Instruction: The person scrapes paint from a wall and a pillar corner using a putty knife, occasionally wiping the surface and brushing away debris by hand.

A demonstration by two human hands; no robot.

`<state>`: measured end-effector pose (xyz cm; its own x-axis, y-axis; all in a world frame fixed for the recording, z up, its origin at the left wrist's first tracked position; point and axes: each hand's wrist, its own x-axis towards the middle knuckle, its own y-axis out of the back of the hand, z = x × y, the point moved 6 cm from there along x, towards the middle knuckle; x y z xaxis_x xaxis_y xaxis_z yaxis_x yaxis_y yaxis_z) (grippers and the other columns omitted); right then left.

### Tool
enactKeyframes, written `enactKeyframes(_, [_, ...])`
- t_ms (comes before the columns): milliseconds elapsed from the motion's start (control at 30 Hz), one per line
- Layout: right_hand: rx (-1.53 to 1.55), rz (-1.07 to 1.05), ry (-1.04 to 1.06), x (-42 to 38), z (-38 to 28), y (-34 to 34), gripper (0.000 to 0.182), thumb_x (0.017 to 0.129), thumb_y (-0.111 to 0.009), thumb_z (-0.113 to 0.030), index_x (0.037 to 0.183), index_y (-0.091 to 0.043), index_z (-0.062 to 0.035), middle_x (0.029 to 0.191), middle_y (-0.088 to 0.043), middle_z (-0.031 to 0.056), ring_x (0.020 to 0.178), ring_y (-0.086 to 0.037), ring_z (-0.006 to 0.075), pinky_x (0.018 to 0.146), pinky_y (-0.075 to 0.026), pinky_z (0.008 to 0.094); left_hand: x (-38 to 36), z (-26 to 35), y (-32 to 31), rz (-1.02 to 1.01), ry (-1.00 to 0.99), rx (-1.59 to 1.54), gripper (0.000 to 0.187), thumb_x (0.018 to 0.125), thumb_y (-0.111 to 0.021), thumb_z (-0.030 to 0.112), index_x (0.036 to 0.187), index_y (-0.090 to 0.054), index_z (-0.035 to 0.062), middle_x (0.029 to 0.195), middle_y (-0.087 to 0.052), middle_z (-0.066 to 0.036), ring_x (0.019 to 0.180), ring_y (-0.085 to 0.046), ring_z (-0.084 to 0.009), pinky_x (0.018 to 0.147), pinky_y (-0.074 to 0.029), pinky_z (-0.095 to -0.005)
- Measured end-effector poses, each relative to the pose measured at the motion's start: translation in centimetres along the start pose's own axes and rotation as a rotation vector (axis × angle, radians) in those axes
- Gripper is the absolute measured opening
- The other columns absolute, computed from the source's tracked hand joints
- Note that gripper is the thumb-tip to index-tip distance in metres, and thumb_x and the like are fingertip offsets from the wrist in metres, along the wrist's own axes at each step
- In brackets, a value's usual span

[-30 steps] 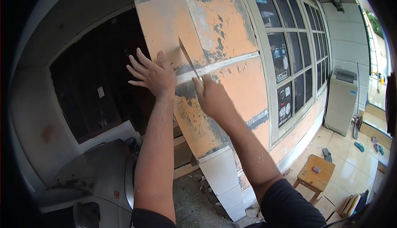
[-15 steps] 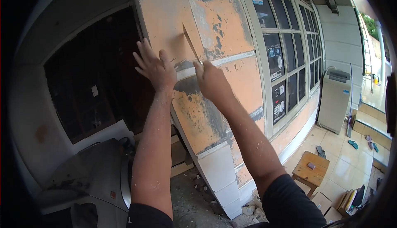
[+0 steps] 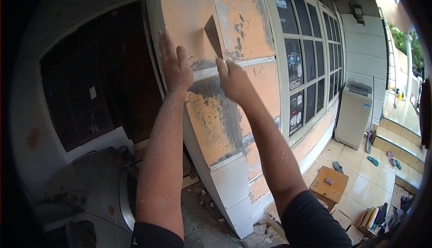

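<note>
My right hand (image 3: 234, 82) is wrapped round the handle of a scraper (image 3: 213, 35) with a thin, broad blade. The blade points upward, close to the orange upper panel (image 3: 184, 11) of the pillar, and casts a soft shadow there. Against the pillar's left edge rests my left hand (image 3: 177, 70), fingers stretched upward and thumb apart, holding nothing. Below the hands, a white band (image 3: 202, 74) divides the upper panel from a lower panel (image 3: 211, 131), whose orange paint is patchy with grey showing through.
A barred window (image 3: 306, 54) with stickers is to the right, beyond it a washing machine (image 3: 354, 113). A wooden stool (image 3: 328, 184) bears a small block. Sandals (image 3: 372, 161) lie on the tiles. At lower left stands a grey vehicle (image 3: 85, 180); rubble (image 3: 260, 229) litters the pillar's foot.
The scraper blade has turned, so more of its flat face shows. My left hand's fingers have drawn closer together, and the whole view has shifted slightly.
</note>
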<state>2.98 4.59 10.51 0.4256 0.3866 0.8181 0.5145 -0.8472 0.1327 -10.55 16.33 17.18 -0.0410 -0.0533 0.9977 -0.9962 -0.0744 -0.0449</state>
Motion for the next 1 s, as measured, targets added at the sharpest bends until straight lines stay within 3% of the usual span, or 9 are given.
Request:
enactKeyframes(167, [-0.073,-0.086,-0.133,-7.3,1.6,-2.0,0.05,0.11,-0.05,-0.039,0.101,-0.063,0.0078,0.096,-0.066,0.0412,0.101,-0.064,0.0588,0.087,-0.051,0.0602,0.4,-0.1,0.0,-0.004,0.02,0.107,0.094,0.105,-0.01,0.074,0.168,-0.009,0.0041,0.171,-0.018,-0.028,0.16,-0.019,-0.0442,0.127,-0.023,-0.0625])
enactKeyframes(300, [-0.038,0.09,0.151,2.8,-3.5,-2.0,0.057,0.11,-0.047,-0.045,0.103,-0.065,0.0082,0.092,-0.068,0.0391,0.099,-0.066,0.0579,0.088,-0.052,0.0585,-0.1,-0.1,0.1,-0.019,0.099,0.028,0.099,0.103,-0.014,0.078,0.169,-0.007,0.0049,0.17,-0.02,-0.029,0.159,-0.02,-0.0444,0.127,-0.021,-0.062])
enactKeyframes(367, [0.081,-0.041,0.029,6.9,-4.5,-1.3,0.059,0.11,-0.047,-0.046,0.103,-0.067,0.0092,0.094,-0.068,0.0394,0.099,-0.066,0.0567,0.089,-0.052,0.0576,-0.1,0.5,0.2,0.015,0.099,0.046,0.099,0.102,-0.015,0.078,0.169,-0.006,0.0051,0.17,-0.021,-0.029,0.159,-0.021,-0.0446,0.127,-0.021,-0.0617])
enactKeyframes(533, [-0.058,-0.028,0.077,-1.5,-2.2,-2.4,0.055,0.11,-0.048,-0.043,0.1,-0.066,0.0078,0.091,-0.067,0.0397,0.097,-0.066,0.0574,0.086,-0.052,0.0591,-0.5,0.2,0.5,0.003,0.15,0.059,0.102,0.102,-0.018,0.08,0.169,-0.001,0.0052,0.169,-0.023,-0.029,0.158,-0.025,-0.0436,0.126,-0.024,-0.0604])
enactKeyframes(633, [-0.01,-0.095,-0.022,-7.7,0.2,-3.1,0.047,0.111,-0.05,-0.039,0.1,-0.062,0.0061,0.091,-0.066,0.0396,0.095,-0.064,0.0593,0.081,-0.05,0.062,0.1,0.7,0.3,-0.103,0.257,-0.184,0.103,0.101,-0.017,0.081,0.169,-0.001,0.0052,0.169,-0.023,-0.027,0.158,-0.027,-0.0418,0.125,-0.025,-0.0637])
enactKeyframes(700, [0.026,-0.061,-0.049,-8.3,-0.4,-3.1,0.05,0.111,-0.05,-0.038,0.098,-0.063,0.0082,0.087,-0.066,0.0351,0.091,-0.067,0.0536,0.08,-0.051,0.0532,-0.1,-0.3,0.0,-0.085,0.185,0.033,0.101,0.102,-0.019,0.079,0.169,-0.003,0.006,0.17,-0.024,-0.025,0.157,-0.029,-0.0409,0.123,-0.026,-0.067])
enactKeyframes(900, [-0.158,-0.048,0.117,4.6,-9.5,-2.3,0.057,0.111,-0.043,-0.044,0.107,-0.068,0.0078,0.097,-0.069,0.0373,0.1,-0.068,0.0537,0.089,-0.053,0.0554,1.1,-0.2,0.5,-0.101,0.239,0.277,0.084,0.107,-0.016,0.071,0.171,-0.003,0.0178,0.175,-0.015,-0.018,0.161,-0.016,-0.0411,0.125,-0.006,-0.0725])
enactKeyframes(967, [-0.231,-0.099,0.076,5.4,-10.2,-1.8,0.055,0.109,-0.044,-0.044,0.115,-0.069,0.0055,0.104,-0.073,0.0327,0.104,-0.072,0.0487,0.094,-0.056,0.0543,0.6,0.4,0.6,-0.261,0.476,0.358,0.079,0.109,-0.016,0.067,0.171,0.0,0.0207,0.177,-0.009,-0.017,0.162,-0.009,-0.0419,0.125,0.001,-0.0715])
enactKeyframes(1000, [-0.21,-0.105,0.075,5.3,-9.7,-1.7,0.056,0.11,-0.044,-0.044,0.115,-0.069,0.0058,0.105,-0.073,0.0336,0.105,-0.07,0.0502,0.094,-0.055,0.0557,1.0,-0.7,0.2,-0.343,0.457,0.472,0.079,0.109,-0.016,0.066,0.171,0.004,0.0217,0.178,-0.004,-0.015,0.163,-0.001,-0.0417,0.125,0.007,-0.0704])
